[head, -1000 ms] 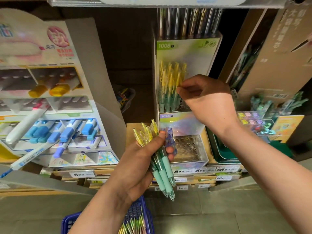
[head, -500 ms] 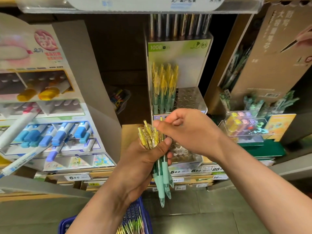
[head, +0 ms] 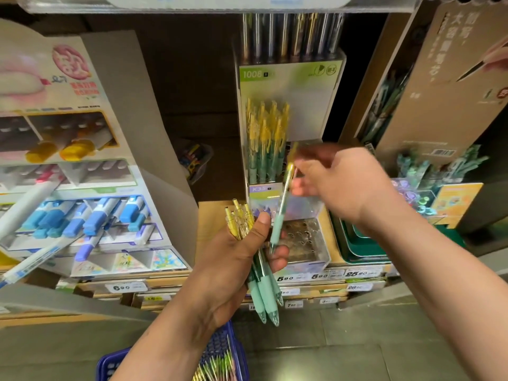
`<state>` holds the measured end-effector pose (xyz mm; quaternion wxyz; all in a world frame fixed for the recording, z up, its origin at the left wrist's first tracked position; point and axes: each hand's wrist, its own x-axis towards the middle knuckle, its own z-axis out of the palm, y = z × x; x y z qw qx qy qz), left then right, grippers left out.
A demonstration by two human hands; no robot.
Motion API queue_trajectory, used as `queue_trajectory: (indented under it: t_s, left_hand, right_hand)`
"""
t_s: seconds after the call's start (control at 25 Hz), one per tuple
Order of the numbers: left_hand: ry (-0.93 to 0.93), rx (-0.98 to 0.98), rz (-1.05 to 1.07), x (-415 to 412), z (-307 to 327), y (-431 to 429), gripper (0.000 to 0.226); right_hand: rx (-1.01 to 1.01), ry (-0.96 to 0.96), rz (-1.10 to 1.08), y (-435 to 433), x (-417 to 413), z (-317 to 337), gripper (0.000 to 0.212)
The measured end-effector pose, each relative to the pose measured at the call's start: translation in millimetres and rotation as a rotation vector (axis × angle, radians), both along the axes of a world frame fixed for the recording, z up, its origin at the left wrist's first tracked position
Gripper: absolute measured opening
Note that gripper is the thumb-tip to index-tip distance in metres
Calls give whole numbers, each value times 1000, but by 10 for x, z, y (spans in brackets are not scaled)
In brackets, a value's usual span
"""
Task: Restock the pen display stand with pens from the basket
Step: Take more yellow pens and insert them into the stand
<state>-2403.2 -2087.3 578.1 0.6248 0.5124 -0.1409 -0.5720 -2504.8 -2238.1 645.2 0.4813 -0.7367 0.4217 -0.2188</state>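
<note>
1. A single pen [head: 282,207] with a clear yellow top and mint-green grip hung tip-down, pinched near its top by the right hand [head: 341,185], in front of the green-headed card pen display stand [head: 287,86].
2. The left hand [head: 233,259] gripped a bundle of matching pens [head: 265,287], tips down, just beside the single pen's tip.
3. The stand's left side held a cluster of upright yellow-topped pens [head: 265,138].
4. A blue plastic basket [head: 239,349] with more pens sat below the left wrist.

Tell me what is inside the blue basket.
Pens lie in the basket, their yellow and green ends showing beside the left forearm. The forearm covers most of the inside, so how many there are cannot be told.
</note>
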Motion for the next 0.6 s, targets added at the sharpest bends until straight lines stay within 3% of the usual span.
queue_trajectory:
  t_s: [0.12,0.2,0.36,0.6]
  left_hand:
    - [31,-4,10,-9,61,-21,33]
    - [33,-4,9,-13,102,-27,31]
    - [66,20,39,-26,135,-33,26]
    - [77,12,44,-27,115,-49,25]
  right_hand:
    - [-4,-299,-86,-216,-39,188,23]
    - [-31,-383,-92,-332,-65,281,19]
    - [-275,-259,-100,-383,-33,316,17]
    - [-376,-271,-109,-331,39,334,19]
